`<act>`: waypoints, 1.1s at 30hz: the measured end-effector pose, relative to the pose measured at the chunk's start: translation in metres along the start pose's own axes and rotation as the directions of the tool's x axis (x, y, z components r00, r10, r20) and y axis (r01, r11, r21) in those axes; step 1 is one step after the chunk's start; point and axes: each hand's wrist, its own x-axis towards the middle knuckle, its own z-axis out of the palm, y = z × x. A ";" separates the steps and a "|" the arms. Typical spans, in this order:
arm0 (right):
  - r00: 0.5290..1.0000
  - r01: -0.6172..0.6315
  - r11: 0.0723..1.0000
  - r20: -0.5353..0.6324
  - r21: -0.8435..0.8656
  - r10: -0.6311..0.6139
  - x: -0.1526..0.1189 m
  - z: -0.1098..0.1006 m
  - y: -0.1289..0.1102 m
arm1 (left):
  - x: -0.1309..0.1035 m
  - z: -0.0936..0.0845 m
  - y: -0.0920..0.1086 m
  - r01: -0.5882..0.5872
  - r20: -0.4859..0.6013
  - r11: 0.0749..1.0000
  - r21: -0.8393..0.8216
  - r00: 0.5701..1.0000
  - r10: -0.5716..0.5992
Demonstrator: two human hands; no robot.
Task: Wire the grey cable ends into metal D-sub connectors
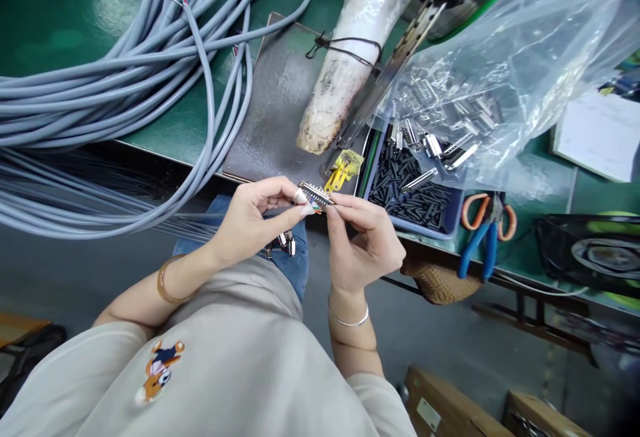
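Left hand [260,213] and right hand [365,237], both nearly closed, pinch a small metal connector [316,193] between them, the left at one end and the right at the other, each with thumb and forefinger; the remaining right fingers are curled. White coverings lie on the left thumb and forefinger tips. Short coloured wires [315,209] show under the connector; which fingers grip them cannot be told. The connector appears at the near edge of the green table [55,30], just beside a yellow tool [340,175]. To the left, grey cables [145,83] lie looped and hang over the edge. To the right, a tray [456,213] contains black tubes [403,190], with a clear bag [545,83] of further connectors partly over it. Blue-handled pliers [470,247] rest beside the tray.
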 end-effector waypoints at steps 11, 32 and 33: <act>0.996 -0.006 0.999 0.092 0.038 0.002 0.009 0.002 0.006 | 0.015 0.009 0.000 -0.034 -0.165 0.999 0.018 0.986 0.036; 0.994 -0.008 0.999 0.110 0.048 0.003 0.028 -0.001 0.009 | 0.027 0.016 0.006 -0.079 -0.193 0.992 0.095 0.977 0.096; 0.994 -0.005 0.999 0.109 0.048 0.000 0.029 -0.001 0.008 | 0.027 0.016 0.007 -0.086 -0.192 0.992 0.096 0.976 0.103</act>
